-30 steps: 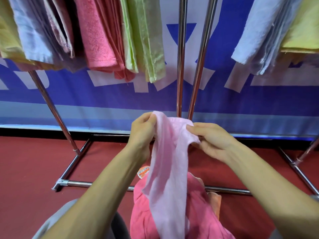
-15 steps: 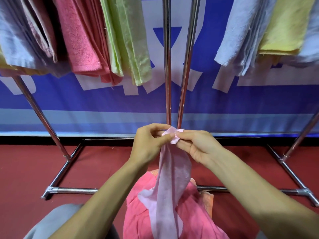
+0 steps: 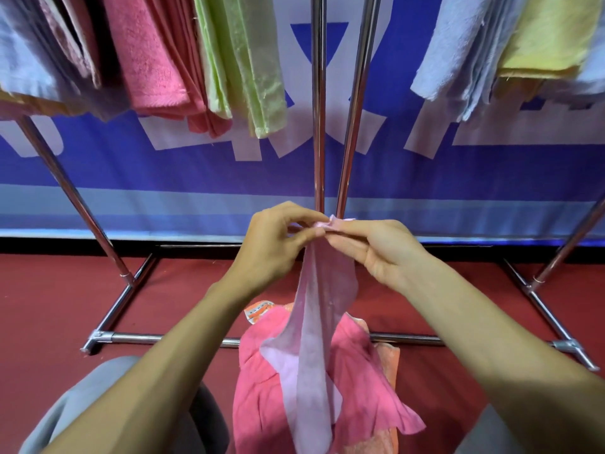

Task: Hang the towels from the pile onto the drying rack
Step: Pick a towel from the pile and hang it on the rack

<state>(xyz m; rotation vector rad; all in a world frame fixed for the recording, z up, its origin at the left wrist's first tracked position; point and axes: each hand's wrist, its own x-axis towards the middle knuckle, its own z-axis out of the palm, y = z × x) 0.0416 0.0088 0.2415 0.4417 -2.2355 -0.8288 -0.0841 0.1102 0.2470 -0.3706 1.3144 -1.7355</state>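
Observation:
A light pink towel [image 3: 314,326] hangs in a narrow strip from both my hands, in front of the rack's two centre posts [image 3: 318,126]. My left hand [image 3: 271,247] and my right hand [image 3: 376,250] pinch its top corner together, fingertips touching. Below it the pile [image 3: 366,381] lies on the red floor: a darker pink towel on top, orange ones showing at the edges. On the rack above hang pink [image 3: 144,54], green [image 3: 242,60], pale blue [image 3: 455,54] and yellow [image 3: 550,34] towels.
The rack's chrome base bars [image 3: 140,338] run across the floor on either side of the pile, with slanted legs [image 3: 75,198] at left and right. A blue banner [image 3: 163,172] covers the wall behind. My grey-clad knees [image 3: 65,414] sit at the bottom edge.
My hands came together from a spread hold to pinching one corner. The towel has narrowed into a single hanging strip. The view has shifted slightly.

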